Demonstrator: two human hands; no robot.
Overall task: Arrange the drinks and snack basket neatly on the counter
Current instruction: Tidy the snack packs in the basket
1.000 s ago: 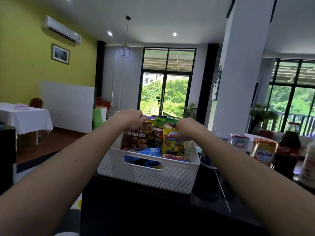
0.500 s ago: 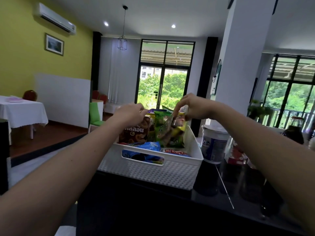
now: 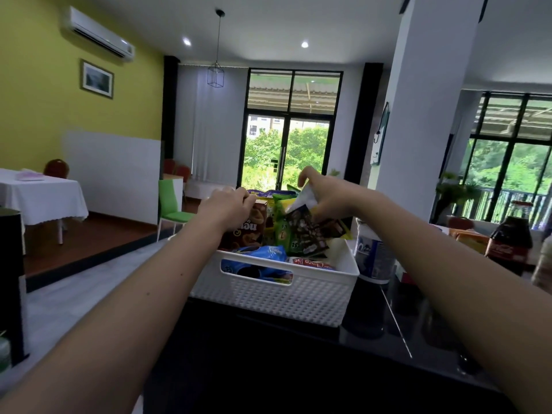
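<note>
A white plastic snack basket stands on the black counter, full of snack packets. My left hand grips the top of a brown snack box standing at the basket's back left. My right hand pinches the top of a dark brown packet and holds it tilted above the basket, in front of a green packet. A blue packet and a red one lie at the front of the basket.
Right of the basket stand a white and blue tub, an orange carton and a cola bottle. A dark object stands at the left edge. Beyond are a white-clothed table, a green chair and a white pillar.
My right hand has risen from the basket, drawing the dark brown packet up and tilting it. My left hand stays on the brown box. The camera view has turned left.
</note>
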